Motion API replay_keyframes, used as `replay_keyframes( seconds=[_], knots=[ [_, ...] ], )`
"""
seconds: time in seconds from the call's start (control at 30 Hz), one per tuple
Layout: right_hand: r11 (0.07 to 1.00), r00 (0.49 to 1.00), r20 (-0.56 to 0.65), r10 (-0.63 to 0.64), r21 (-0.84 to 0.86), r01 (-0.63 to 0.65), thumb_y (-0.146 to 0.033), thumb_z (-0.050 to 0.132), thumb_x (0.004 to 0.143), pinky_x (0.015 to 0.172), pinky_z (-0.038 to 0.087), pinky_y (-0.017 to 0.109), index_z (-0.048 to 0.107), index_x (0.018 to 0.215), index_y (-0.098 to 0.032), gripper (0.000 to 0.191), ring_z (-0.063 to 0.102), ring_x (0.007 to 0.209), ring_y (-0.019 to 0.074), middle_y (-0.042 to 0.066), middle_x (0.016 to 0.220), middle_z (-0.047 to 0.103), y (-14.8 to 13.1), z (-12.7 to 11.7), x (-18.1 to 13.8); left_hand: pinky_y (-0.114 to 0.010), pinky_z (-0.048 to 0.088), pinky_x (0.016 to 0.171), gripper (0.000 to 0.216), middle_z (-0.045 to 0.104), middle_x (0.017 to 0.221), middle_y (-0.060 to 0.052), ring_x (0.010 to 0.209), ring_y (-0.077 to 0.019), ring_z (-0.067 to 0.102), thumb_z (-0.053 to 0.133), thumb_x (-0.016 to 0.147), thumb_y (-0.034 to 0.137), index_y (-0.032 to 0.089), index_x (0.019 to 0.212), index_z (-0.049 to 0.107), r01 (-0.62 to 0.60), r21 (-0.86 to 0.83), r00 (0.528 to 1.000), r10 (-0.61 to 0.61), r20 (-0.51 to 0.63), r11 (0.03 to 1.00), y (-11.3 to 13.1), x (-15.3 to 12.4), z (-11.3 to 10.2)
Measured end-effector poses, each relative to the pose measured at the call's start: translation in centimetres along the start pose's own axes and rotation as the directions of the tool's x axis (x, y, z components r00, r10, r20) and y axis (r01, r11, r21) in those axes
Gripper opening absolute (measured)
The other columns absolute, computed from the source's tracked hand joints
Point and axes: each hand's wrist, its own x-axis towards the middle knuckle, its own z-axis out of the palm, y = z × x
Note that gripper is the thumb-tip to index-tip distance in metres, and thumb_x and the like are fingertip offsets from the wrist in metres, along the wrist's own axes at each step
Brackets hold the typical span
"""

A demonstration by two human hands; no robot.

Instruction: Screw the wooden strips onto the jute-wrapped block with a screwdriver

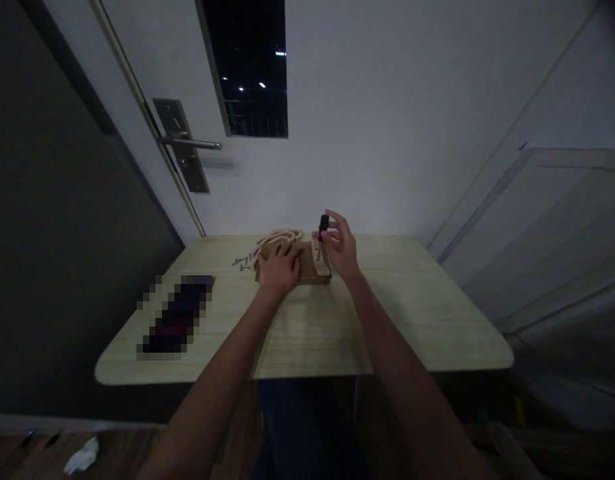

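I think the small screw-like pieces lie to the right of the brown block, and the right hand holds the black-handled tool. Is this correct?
Not fully: the small screw-like pieces lie to the left of the brown block, as the head view shows. The right hand does hold the black-handled tool.

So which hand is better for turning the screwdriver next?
Probably the right hand: its fingers hold the screwdriver over the wood strip. The left hand lies spread on the brown slab, so it seems better for steadying.
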Motion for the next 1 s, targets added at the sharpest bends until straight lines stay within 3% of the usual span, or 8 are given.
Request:
replay_keyframes(
  seconds=[0.17,0.4,0.63,0.77,0.87,1.0],
  knots=[
    [0.999,0.997,-0.08,0.013,-0.034,-0.016,-0.051,0.06,0.083,0.066,0.059,0.028,0.047,0.128,-0.033,0.05,0.062,0.084,0.0153,0.005,0.112,0.059,0.3,0.5,-0.3,-0.065,0.025,0.102,0.042,0.049,0.142,-0.004,0.131,-0.03,0.039,0.035,0.092,0.033,0.033,0.13,0.053,-0.014,-0.003,1.0,0.014,0.01,1.0,-0.1,0.0,0.0],
    [1.0,0.998,0.056,-0.013,0.02,0.012,-0.048,0.049,0.091,0.083,0.059,0.037,0.034,0.138,-0.032,0.052,0.066,0.093,0.018,0.007,0.115,0.061,-0.2,0.5,-0.8,-0.063,0.021,0.106,0.041,0.051,0.141,-0.004,0.133,-0.0298,0.039,0.036,0.093,0.033,0.031,0.129,0.055,-0.028,-0.02,1.0,0.028,0.004,0.999,-0.3,-0.1,0.0],
    [1.0,1.0,-0.01,0.008,-0.015,-0.008,-0.046,0.058,0.086,0.072,0.061,0.032,0.033,0.139,-0.032,0.06,0.065,0.087,0.0166,0.007,0.114,0.06,0.4,0.5,-0.7,-0.058,0.023,0.108,0.038,0.054,0.138,-0.002,0.132,-0.0276,0.043,0.036,0.094,0.036,0.03,0.123,0.06,-0.024,-0.074,1.0,0.025,0.014,0.997,-0.6,-0.1,-0.1],
    [0.998,1.0,-0.019,0.021,-0.053,-0.022,-0.046,0.062,0.083,0.067,0.061,0.031,0.039,0.135,-0.032,0.058,0.063,0.086,0.0167,0.007,0.116,0.057,0.3,0.7,-0.7,-0.056,0.025,0.108,0.037,0.055,0.137,-0.002,0.131,-0.0271,0.044,0.037,0.094,0.036,0.029,0.12,0.062,-0.019,-0.071,1.0,0.02,0.018,0.997,-0.5,-0.2,-0.3],
    [0.999,0.999,-0.003,0.038,-0.025,-0.038,-0.049,0.059,0.084,0.069,0.061,0.033,0.04,0.134,-0.032,0.056,0.064,0.087,0.0176,0.008,0.117,0.057,-0.1,0.7,-0.8,-0.055,0.024,0.109,0.037,0.055,0.137,-0.002,0.132,-0.0267,0.042,0.037,0.094,0.036,0.029,0.122,0.061,-0.013,-0.063,1.0,0.014,0.02,0.998,-0.4,-0.3,-0.4],
    [0.998,0.997,0.053,0.059,0.018,-0.06,-0.051,0.048,0.09,0.077,0.06,0.035,0.031,0.14,-0.032,0.056,0.067,0.088,0.018,0.009,0.116,0.061,-0.3,0.4,-1.0,-0.055,0.024,0.109,0.038,0.055,0.137,-0.002,0.133,-0.0263,0.042,0.036,0.094,0.036,0.029,0.124,0.06,-0.025,-0.067,0.999,0.027,0.019,0.997,-0.5,-0.4,-0.3]
  ],
)
